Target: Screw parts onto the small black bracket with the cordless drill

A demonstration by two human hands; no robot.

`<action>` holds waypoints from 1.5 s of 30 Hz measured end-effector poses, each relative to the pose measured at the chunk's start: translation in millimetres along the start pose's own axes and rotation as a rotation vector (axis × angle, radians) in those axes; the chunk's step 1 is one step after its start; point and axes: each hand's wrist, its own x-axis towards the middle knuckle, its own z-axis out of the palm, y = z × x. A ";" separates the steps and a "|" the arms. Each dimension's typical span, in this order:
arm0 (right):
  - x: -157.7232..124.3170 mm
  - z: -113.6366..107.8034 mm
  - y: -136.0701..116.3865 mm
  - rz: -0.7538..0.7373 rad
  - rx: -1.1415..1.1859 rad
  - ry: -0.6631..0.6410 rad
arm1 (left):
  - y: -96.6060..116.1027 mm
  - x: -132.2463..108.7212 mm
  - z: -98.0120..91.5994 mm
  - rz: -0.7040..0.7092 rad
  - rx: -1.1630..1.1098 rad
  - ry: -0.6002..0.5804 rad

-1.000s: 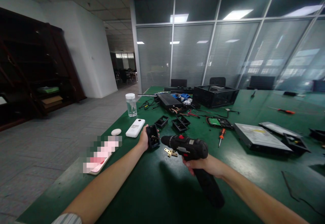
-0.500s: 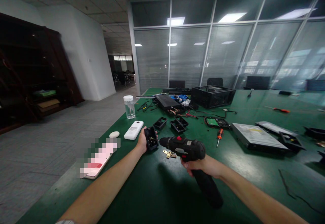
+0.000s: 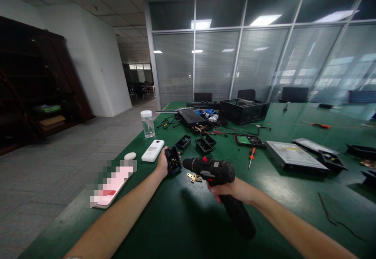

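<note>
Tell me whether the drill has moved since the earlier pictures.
No; against the brass pieces, the drill shows no clear shift in any direction.

Drill (image 3: 216,169) black and red; held box (image 3: 172,155) black; metal plates (image 3: 192,178) gold; tabletop (image 3: 143,221) green.

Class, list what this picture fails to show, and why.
Head view:
Left hand: some fingers, behind the black rectangular plastic box.
Its brass-coloured contents: too small to identify.
Black cordless drill: upper grip, covered by right hand.
Pink flat object: partly pixelated.
Black plastic tray: cut by right edge.
</note>
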 end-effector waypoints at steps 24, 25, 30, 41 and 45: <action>1.6 -2.9 5.3 0.023 0.007 0.023 | -0.3 -2.3 2.4 0.017 0.020 0.012; 1.5 -3.0 5.5 0.022 0.011 0.022 | -0.3 -1.8 2.2 0.008 0.018 0.014; 2.2 -2.6 5.8 0.002 0.013 0.016 | 0.1 -0.1 0.5 -0.012 -0.013 0.012; 1.6 -1.0 -0.2 0.013 -0.053 -0.011 | 1.0 -2.0 2.9 -0.018 -0.022 0.025; 3.2 -5.6 -0.9 0.032 -0.055 -0.046 | 0.7 -2.5 2.4 0.000 -0.026 0.012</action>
